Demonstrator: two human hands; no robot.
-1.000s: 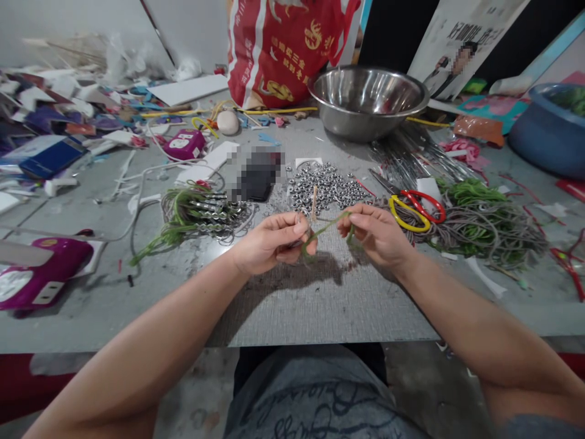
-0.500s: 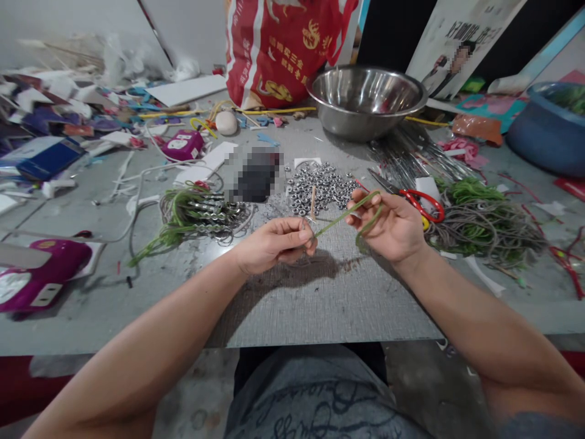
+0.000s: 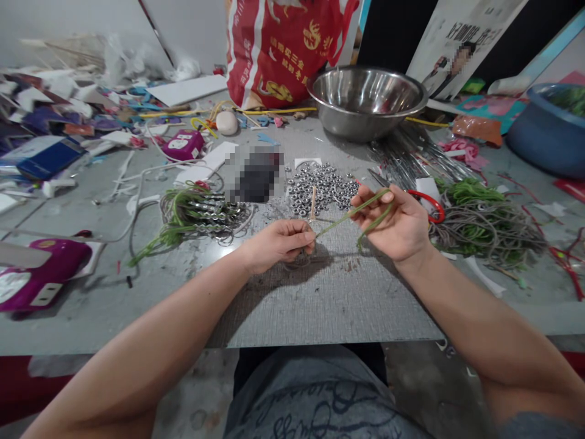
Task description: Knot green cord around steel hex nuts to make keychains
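Your left hand (image 3: 280,247) is closed, thumb against forefinger, pinching one end of the green cord (image 3: 340,221) just above the table (image 3: 329,317). Your right hand (image 3: 400,225) has the same cord between thumb and fingers, palm partly open toward the left. Cord runs on a slant between the two, higher at the right, with a loose tail hanging below your right fingers. Thin grey strand shows under your left fingers; can't tell how it joins the green.

Just beyond your hands: the pile of silver beads (image 3: 322,188), with a small wooden stick (image 3: 313,201) upright at its near side. Scissors (image 3: 429,204) lie partly hidden behind your right hand, red handle showing. Green-and-grey cord bundle (image 3: 489,225) sits right of them; finished-looking bundle with twisted silver pieces (image 3: 196,213) lies left of your left hand. Steel bowl (image 3: 365,125) is behind the beads, by the red bag (image 3: 283,58).
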